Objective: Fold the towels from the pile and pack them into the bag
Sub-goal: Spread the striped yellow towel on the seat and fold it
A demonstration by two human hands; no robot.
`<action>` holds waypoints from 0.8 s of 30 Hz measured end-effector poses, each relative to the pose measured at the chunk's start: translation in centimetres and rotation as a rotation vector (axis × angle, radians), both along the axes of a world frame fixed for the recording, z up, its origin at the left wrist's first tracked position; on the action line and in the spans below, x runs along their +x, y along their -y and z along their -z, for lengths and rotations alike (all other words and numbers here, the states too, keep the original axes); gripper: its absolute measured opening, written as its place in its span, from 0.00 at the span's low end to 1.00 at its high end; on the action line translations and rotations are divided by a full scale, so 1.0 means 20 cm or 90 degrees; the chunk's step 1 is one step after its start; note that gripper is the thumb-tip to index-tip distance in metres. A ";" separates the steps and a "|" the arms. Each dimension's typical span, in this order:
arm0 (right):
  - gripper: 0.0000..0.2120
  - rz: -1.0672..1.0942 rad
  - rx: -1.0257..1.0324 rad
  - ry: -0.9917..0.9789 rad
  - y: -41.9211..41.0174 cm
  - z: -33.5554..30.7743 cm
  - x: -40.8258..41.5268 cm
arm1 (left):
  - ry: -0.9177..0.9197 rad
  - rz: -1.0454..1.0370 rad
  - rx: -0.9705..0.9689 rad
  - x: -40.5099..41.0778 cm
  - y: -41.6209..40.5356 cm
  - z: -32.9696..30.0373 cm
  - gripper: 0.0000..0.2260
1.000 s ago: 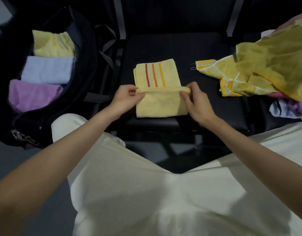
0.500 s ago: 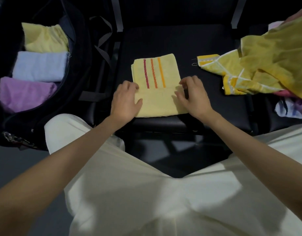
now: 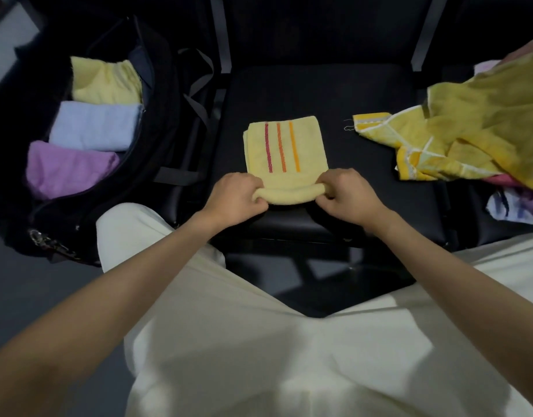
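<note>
Fingers of the left hand (image 3: 233, 195) and the right hand (image 3: 348, 194) curl round the two ends of the near roll of the striped yellow towel (image 3: 286, 145), pinching it from either side. The grip at both ends at once seems meant to keep the roll even as it is turned away from the person. Beyond the fingertips the rest of the towel lies flat on the black seat (image 3: 319, 91), its three stripes, red, orange and amber, running straight away. Left of the left hand sits the open black bag (image 3: 157, 121) with three packed towels side by side: a pale yellow one (image 3: 104, 82), a light blue one (image 3: 94, 124), a purple one (image 3: 67, 168). Right of the right hand lies the unfolded pile (image 3: 475, 127), its count unclear.
</note>
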State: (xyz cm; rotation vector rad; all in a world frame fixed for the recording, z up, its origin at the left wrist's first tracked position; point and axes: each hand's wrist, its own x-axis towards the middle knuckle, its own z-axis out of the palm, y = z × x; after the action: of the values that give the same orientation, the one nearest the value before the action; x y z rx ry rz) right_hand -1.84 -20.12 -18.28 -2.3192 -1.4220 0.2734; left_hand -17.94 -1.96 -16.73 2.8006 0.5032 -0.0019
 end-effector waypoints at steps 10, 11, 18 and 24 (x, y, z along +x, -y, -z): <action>0.08 0.325 0.210 -0.498 -0.09 -0.14 0.00 | 0.173 -0.279 -0.379 0.10 -0.07 -0.15 0.04; 0.09 0.352 0.217 -0.505 -0.12 -0.13 0.01 | 0.187 -0.317 -0.411 0.13 -0.09 -0.13 0.06; 0.20 0.459 0.191 -0.469 -0.24 -0.01 0.08 | 0.184 -0.439 -0.496 0.23 -0.11 0.03 0.31; 0.26 0.377 -0.020 -0.179 -0.21 0.08 0.05 | 0.079 -0.496 -0.277 0.17 -0.05 0.15 0.29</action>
State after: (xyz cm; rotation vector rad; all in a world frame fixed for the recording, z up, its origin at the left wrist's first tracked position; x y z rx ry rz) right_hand -0.87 -16.01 -19.89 -2.4816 -0.5666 0.4197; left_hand -14.55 -0.90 -19.75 2.0206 1.3348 0.1982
